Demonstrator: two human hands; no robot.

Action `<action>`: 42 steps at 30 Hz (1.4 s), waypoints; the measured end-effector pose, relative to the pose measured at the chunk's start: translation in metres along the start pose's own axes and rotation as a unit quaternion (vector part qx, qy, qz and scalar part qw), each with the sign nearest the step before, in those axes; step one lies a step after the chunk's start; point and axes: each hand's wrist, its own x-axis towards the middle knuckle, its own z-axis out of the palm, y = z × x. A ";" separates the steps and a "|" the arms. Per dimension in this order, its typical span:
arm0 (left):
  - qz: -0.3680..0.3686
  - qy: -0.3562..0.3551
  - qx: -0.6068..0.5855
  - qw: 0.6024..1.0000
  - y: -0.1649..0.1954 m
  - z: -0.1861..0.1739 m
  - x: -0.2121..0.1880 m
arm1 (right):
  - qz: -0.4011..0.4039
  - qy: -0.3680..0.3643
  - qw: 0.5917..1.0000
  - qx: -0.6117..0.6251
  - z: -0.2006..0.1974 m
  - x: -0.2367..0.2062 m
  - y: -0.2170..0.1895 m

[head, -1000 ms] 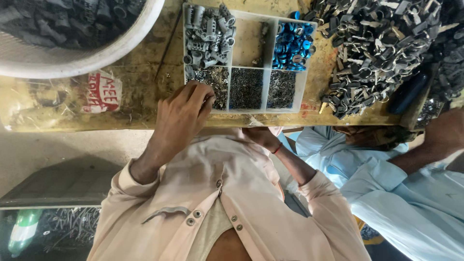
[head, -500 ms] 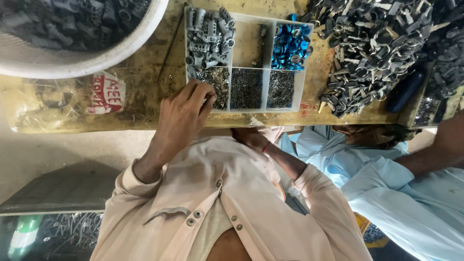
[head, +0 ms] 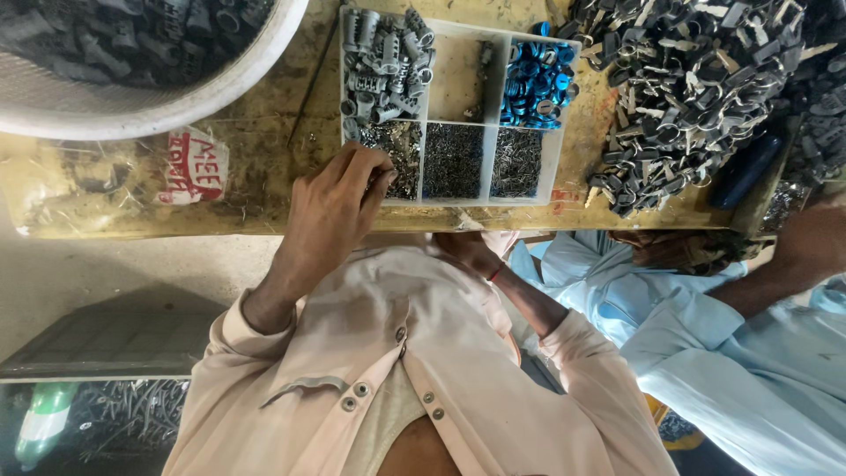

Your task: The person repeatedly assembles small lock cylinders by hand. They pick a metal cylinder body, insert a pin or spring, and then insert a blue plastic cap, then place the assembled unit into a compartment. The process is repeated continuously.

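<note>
White tray (head: 445, 204): 6 compartments; left hand (head: 330, 207) fingers in 1.

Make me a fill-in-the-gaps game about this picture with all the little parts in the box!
1. The rings in the tray's top corner compartment are ____.
2. The divided tray has ____ compartments.
3. The left hand reaches into the compartment of tiny ____ bits.
4. The big round tub has a ____ rim.

Missing words: blue; six; metal; white
</note>
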 end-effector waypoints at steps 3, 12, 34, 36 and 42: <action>-0.004 0.012 -0.012 1.000 0.000 0.000 -0.002 | 0.002 -0.022 0.999 -0.034 -0.002 0.002 -0.002; -0.011 0.058 -0.051 0.997 -0.001 0.003 -0.005 | 0.032 0.062 0.997 0.032 0.001 0.000 0.001; -0.059 0.050 -0.094 0.993 0.019 0.005 -0.003 | 0.031 0.212 0.976 0.030 -0.126 0.012 -0.004; -0.039 0.062 -0.113 0.991 0.018 0.007 0.000 | 0.047 0.195 0.978 0.050 -0.127 0.011 -0.001; -0.059 0.049 -0.209 0.975 0.015 0.008 0.000 | 0.051 0.226 0.959 0.166 -0.123 0.001 0.003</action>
